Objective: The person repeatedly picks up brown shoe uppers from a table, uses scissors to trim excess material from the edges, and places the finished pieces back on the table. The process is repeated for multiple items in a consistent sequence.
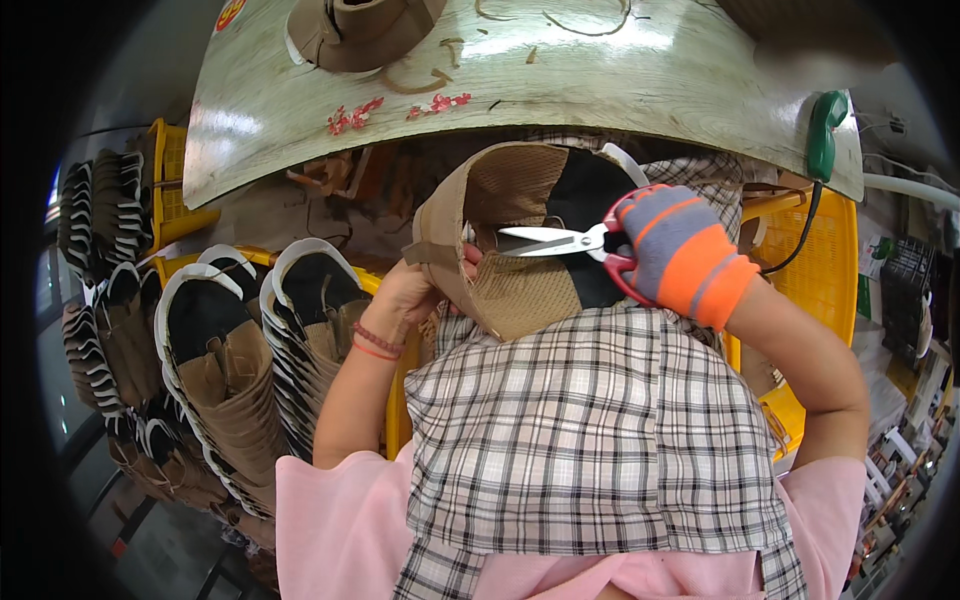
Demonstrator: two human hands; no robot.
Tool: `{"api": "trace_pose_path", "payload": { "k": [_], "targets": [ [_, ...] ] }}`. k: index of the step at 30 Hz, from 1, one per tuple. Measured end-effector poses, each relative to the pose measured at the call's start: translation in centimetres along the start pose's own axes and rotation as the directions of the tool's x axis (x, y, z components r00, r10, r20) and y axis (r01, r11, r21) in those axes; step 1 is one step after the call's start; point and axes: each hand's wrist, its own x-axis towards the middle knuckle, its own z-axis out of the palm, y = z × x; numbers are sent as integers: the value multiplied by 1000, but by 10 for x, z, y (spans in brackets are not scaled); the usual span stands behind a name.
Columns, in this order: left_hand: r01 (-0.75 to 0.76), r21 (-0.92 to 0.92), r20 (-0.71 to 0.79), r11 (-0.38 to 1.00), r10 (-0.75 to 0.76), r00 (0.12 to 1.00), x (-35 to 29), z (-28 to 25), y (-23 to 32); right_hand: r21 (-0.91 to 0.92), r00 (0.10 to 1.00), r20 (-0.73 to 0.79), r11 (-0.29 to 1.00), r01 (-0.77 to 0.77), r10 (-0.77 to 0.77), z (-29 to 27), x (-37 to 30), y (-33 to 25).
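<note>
A brown textured shoe upper (530, 292) with a black inner sole part and a white edge rests in front of me, near the plaid apron (560, 410) over my lap. My left hand (408, 292), bare, grips its left side, with some fingertips inside its opening. In an orange and grey glove, my right hand (680, 245) is closed round the red handles of a pair of scissors (588, 241). The blades point left into the opening, slightly parted, close to my left fingertips. Whether they touch any thread or material cannot be made out.
Ahead is a pale worktable (280, 130) with brown scraps and another brown shoe upper (385, 35). A green handheld tool (826, 130) with a black cord sits at its right edge. Stacked shoe uppers (235, 385) stand at left; a yellow crate (825, 290) is at right.
</note>
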Motion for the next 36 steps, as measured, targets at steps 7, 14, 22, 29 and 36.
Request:
{"api": "trace_pose_path", "payload": {
  "k": [7, 14, 22, 29, 36],
  "targets": [
    [5, -97, -53, 995, -11, 999, -7, 2, 1, -200, 983, 179, 977, 76, -40, 11, 22, -13],
    [4, -110, -51, 994, -9, 999, -3, -5, -6, -212, 974, 194, 964, 159, -118, 18, 33, -14],
    [4, -51, -40, 999, -6, 999, -5, 1, -7, -78, 971, 226, 995, -65, 82, -7, 16, -2],
    [-53, -45, -67, 998, 50, 996, -11, 8, -8, -19, 894, 446, 999, -46, 50, -22, 30, -18],
    [-31, -110, -37, 993, 28, 999, -6, -2, -13, -135, 814, 564, 988, -75, 139, -22, 45, -29]
  ]
}}
